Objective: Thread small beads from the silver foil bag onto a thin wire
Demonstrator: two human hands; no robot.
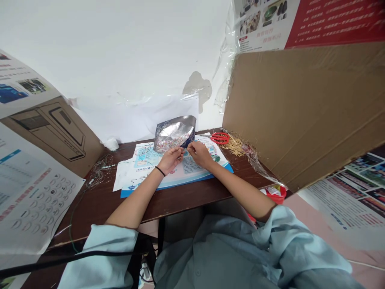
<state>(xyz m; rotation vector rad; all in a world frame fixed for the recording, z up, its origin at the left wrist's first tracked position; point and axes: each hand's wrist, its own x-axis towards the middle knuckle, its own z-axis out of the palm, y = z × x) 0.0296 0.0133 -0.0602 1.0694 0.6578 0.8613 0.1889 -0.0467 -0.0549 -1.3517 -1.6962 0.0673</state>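
My left hand (172, 159), with a dark band on its wrist, is closed in a pinch over the printed sheets (144, 168). Close on its right, my right hand (199, 154) is pinched too, the fingertips of both nearly meeting. Whatever lies between the fingers is too small to make out. Just behind them stands a silver-lined bag (176, 128), its mouth open toward me. Small, mixed-colour beads (171, 143) lie inside it. A thin strand runs across the sheets toward my left hand; whether it is held cannot be seen.
Red-handled scissors (220, 138) lie at the right beside a heap of thin golden sticks (236, 146). Tangled clear thread (100, 170) sits at the left of the brown table (186, 204). Cardboard walls (300, 108) flank both sides. A red container (277, 194) is at the right edge.
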